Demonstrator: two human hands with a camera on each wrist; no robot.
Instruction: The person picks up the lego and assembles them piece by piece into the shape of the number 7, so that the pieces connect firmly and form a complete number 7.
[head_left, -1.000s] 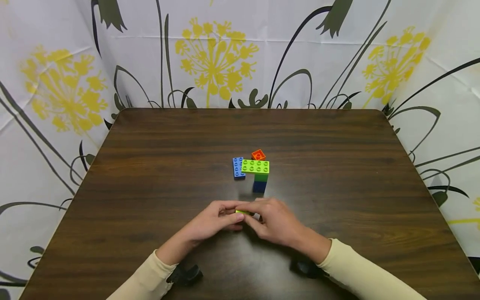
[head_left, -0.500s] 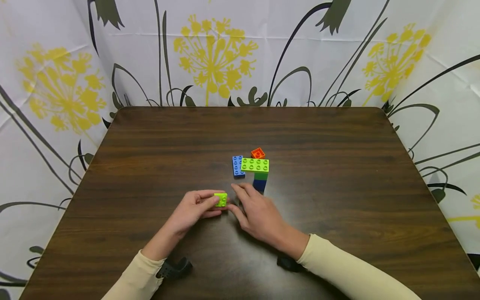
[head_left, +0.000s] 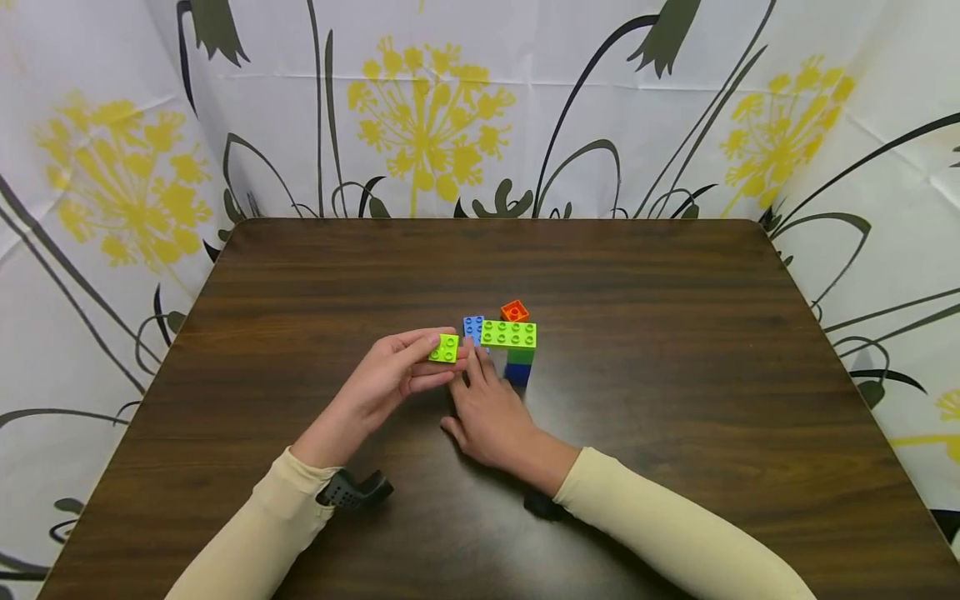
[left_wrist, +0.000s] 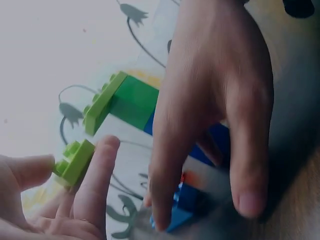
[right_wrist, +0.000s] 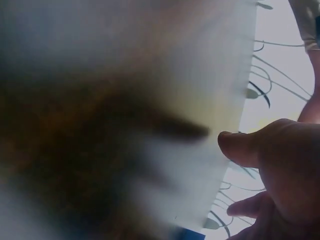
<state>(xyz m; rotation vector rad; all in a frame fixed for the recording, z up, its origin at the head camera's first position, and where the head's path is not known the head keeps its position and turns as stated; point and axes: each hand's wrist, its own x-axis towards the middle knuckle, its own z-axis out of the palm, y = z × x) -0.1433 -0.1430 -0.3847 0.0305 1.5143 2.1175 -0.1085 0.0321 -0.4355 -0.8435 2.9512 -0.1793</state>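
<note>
Left hand (head_left: 390,379) pinches a small lime brick (head_left: 444,348) between thumb and fingertips, raised just left of the brick stack (head_left: 510,342) at mid-table. The brick looks light, rigid and smooth; its side walls give the surest hold. Right hand (head_left: 487,412) lies with straight fingers against the stack's blue brick (head_left: 472,327). The table (head_left: 675,375) leaves wide room on every side, edges well apart.

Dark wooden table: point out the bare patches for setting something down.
Dark wooden table lies bare along its far edge and on both sides. Crowded middle: left hand pinching small lime-green brick, right hand, multicoloured brick stack.
</note>
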